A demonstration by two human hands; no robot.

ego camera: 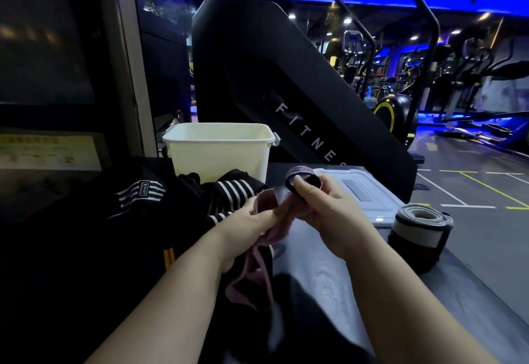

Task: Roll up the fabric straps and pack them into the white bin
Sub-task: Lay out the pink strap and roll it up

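The right hand (329, 212) is curled, its thumb and fingers pinching a small coil (303, 179) at one end of a long pink fabric strap with dark edging (257, 283). The coil shows only a few turns, dark outside and pink along the rim. The left hand (249, 226) grips the same strap a little lower down, fingers folded round the bunched cloth. The loose length hangs from that fist toward the person's lap. Both hands are held just above the dark tabletop (329, 263), close to each other.

Counting: one strap is in the hands. One finished roll of grey, white and dark red fabric (418, 229) stands on its end at the right side of the tabletop, apart from the hands. A heap of black straps with white stripes (229, 192) lies to the left — at least two striped pieces show, though I cannot tell the full number in the dark. One white rectangular plastic bin (220, 149) stands upright at the far side, just behind the heap. One pale flat plastic lid (363, 192) lies between the bin and the finished roll.

A large black exercise machine (257, 77) rises behind the bin.
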